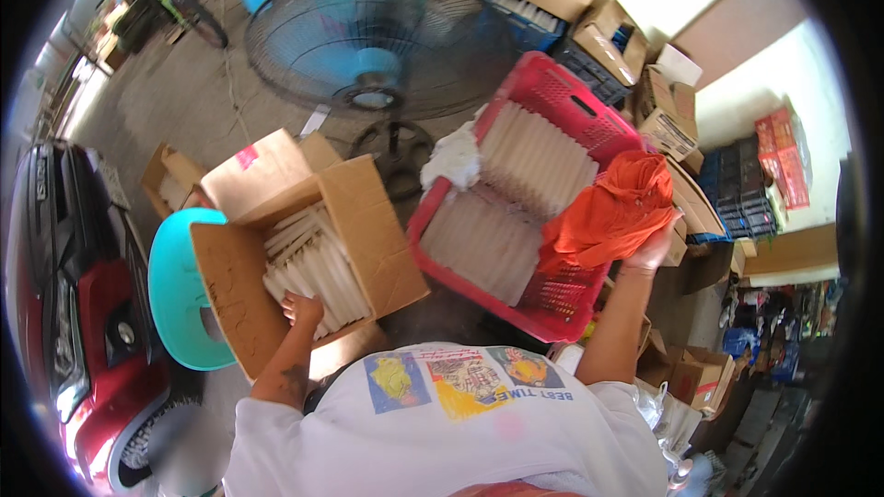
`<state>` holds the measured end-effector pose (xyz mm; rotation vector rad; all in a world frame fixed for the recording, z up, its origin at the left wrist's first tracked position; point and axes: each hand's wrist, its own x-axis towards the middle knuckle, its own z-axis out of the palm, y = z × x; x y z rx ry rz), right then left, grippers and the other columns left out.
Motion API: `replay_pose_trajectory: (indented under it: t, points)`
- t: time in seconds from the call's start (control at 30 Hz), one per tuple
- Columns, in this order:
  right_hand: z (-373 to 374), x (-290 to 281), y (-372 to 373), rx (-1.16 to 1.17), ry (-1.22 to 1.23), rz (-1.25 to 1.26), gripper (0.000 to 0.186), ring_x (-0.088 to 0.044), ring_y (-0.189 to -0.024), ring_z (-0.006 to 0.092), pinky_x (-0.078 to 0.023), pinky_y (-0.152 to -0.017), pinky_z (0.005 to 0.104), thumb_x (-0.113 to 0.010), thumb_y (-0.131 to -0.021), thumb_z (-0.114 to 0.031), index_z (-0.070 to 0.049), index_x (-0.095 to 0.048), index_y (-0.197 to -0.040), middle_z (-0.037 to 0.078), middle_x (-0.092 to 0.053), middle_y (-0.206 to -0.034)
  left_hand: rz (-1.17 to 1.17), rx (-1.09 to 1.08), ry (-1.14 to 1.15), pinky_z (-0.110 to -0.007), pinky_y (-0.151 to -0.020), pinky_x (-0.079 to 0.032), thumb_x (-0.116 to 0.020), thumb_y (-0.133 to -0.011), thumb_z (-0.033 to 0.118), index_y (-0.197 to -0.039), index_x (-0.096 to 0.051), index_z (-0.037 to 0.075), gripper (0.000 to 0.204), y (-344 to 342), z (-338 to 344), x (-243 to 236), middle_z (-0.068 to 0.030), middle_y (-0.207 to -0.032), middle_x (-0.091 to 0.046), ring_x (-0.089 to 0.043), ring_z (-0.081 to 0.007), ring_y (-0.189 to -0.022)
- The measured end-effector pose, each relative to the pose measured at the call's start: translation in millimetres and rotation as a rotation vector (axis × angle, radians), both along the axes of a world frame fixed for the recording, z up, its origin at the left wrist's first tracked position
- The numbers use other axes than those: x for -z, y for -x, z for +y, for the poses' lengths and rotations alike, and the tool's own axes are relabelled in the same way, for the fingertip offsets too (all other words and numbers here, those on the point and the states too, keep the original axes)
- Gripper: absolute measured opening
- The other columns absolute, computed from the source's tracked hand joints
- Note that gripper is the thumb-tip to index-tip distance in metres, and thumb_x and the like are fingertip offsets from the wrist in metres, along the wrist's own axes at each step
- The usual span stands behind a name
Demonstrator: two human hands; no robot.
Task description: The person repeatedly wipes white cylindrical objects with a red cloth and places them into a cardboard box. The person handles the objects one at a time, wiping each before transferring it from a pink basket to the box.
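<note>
An open cardboard box [221,287] stands in front of me on the left, with a layer of white candle-like sticks [324,278] inside. My left hand [304,309] is over the near end of these sticks, fingers apart and touching or just above them. On the right sits a red plastic crate [440,213], tilted in view and holding two stacks of pale sticks [539,152]. An orange cloth [619,212] hangs over the crate's right side. My right hand [656,244] grips its right end, the fingers partly hidden by the fabric.
A large black fan [378,69] stands beyond the box and crate. A turquoise basin [180,290] lies against the box's left side, near a dark red vehicle [110,331]. A white cloth [453,156] drapes the crate's left rim. Cartons [670,110] and crates line the right wall.
</note>
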<state>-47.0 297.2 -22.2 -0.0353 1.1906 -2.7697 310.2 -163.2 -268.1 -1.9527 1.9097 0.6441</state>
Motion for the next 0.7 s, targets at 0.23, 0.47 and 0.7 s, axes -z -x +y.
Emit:
replay_pose_trajectory:
  t: [0.23,0.47,0.7]
  points:
    - [-53.3,95.9,-5.8,-0.375,0.134,-0.438,0.069,-0.054,-0.117,0.0331,-0.042,-0.102,0.0469,-0.033,-0.095,-0.062,-0.004,-0.050,-0.128,0.015,-0.055,-0.129,1.400,0.835,0.108,-0.039,-0.096,-0.041,-0.064,-0.084,0.005,-0.124,-0.046,-0.001,0.044,222.7,91.3,-186.5,-0.0200,-0.116,-0.053,-0.053,-0.0322,-0.111]
    - [-34.6,68.6,-0.1,-0.188,0.273,-0.446,0.070,-0.053,-0.115,0.0373,-0.043,-0.100,0.0499,-0.026,-0.097,-0.060,-0.002,-0.046,-0.129,0.018,-0.054,-0.128,0.588,1.132,-0.185,-0.042,-0.104,-0.039,-0.071,-0.077,0.028,-0.130,-0.042,-0.003,0.067,446.9,247.7,-121.2,-0.0230,-0.133,-0.045,-0.044,-0.0377,-0.125]
    - [-29.4,76.3,6.7,-0.203,0.296,-0.371,0.078,-0.055,-0.110,0.0401,-0.045,-0.095,0.0544,-0.028,-0.093,-0.066,0.001,-0.045,-0.129,0.022,-0.055,-0.124,0.261,0.871,-0.163,-0.039,-0.103,-0.042,-0.090,-0.055,0.045,-0.131,-0.040,-0.002,0.102,499.0,262.2,-63.3,-0.0167,-0.140,-0.042,-0.043,-0.0307,-0.129]
